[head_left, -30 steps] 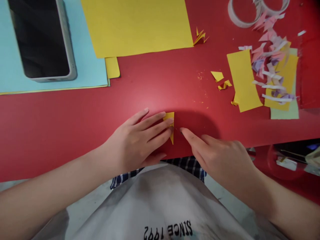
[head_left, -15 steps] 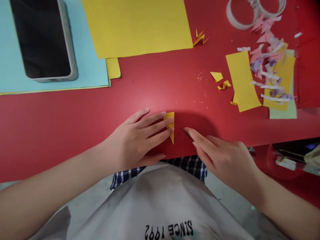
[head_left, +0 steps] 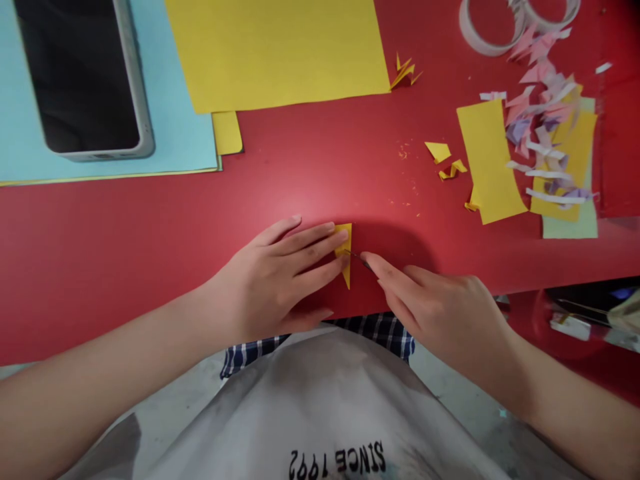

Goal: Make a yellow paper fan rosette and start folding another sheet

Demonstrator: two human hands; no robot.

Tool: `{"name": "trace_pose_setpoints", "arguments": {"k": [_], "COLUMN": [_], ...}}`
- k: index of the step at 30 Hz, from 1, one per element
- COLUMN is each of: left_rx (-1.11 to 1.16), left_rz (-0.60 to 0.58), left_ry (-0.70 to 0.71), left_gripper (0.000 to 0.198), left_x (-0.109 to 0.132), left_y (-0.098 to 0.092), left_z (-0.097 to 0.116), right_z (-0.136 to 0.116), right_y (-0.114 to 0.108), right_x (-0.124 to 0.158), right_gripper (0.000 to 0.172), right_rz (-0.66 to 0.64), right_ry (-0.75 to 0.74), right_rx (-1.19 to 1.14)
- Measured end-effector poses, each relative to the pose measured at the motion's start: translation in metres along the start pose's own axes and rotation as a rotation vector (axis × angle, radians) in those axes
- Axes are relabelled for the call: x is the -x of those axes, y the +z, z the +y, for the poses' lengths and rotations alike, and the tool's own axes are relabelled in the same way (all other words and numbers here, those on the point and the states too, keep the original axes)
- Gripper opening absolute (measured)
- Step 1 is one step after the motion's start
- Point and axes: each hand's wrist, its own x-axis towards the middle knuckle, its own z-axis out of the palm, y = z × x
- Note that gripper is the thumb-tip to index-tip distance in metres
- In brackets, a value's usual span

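Near the front edge of the red tabletop (head_left: 150, 247), my flat, unclenched left hand (head_left: 283, 277) partly covers a pointed yellow paper piece (head_left: 347, 273); my right hand (head_left: 440, 300) pinches a thin dark tool (head_left: 367, 264)

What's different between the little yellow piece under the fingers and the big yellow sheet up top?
The small piece is far smaller than the big sheet. The small piece tapers to a point; the big sheet has a broad lower edge. The left hand rests on the small piece; no hand touches the big sheet. Both are yellow.
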Motion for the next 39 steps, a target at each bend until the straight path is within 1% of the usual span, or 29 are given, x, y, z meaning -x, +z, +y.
{"name": "trace_pose_setpoints", "arguments": {"k": [6,10,19,24,29,33,36,39], "left_rx": [-0.019,-0.068,-0.055,-0.084,-0.106,-0.081,-0.065,-0.038], "left_rz": [-0.006,0.016,-0.013,-0.026,0.006,-0.005,-0.01,0.006], "left_ry": [0.009,0.017,-0.019,-0.003,0.033,0.016,0.006,-0.001], "left_gripper": [0.046,0.043,0.044,0.046,0.05,0.048,0.046,0.045], "left_x": [-0.001,-0.0016,-0.0013,-0.0001,0.0007,0.0001,-0.0004,-0.0007], "left_y": [-0.0007,0.0009,0.0005,0.0018,0.004,0.0022,0.0006,0.0005], "left_z": [0.0009,0.0014,0.0028,0.0012,-0.0001,0.0012,0.0022,0.0024], "right_z": [-0.0058,-0.01,-0.0076,-0.0058,-0.0021,-0.0005,-0.0011,-0.0022], "right_y": [-0.0036,-0.0063,-0.0077,-0.0038,0.0008,-0.0005,-0.0018,-0.0019], "right_x": [0.001,0.0026,0.0029,0.0061,0.0081,0.0052,0.0016,-0.0004], "right_gripper": [0.057,0.057,0.056,0.054,0.05,0.045,0.046,0.051], "right_rz": [-0.03,-0.058,-0.087,-0.064,0.023,0.089,0.092,0.059], "right_ry": [0.02,0.037,0.048,0.061,0.033,0.019,0.005,-0.001], "right_rx": [0.062,0.086,0.062,0.044,-0.015,-0.036,-0.026,-0.009]}}
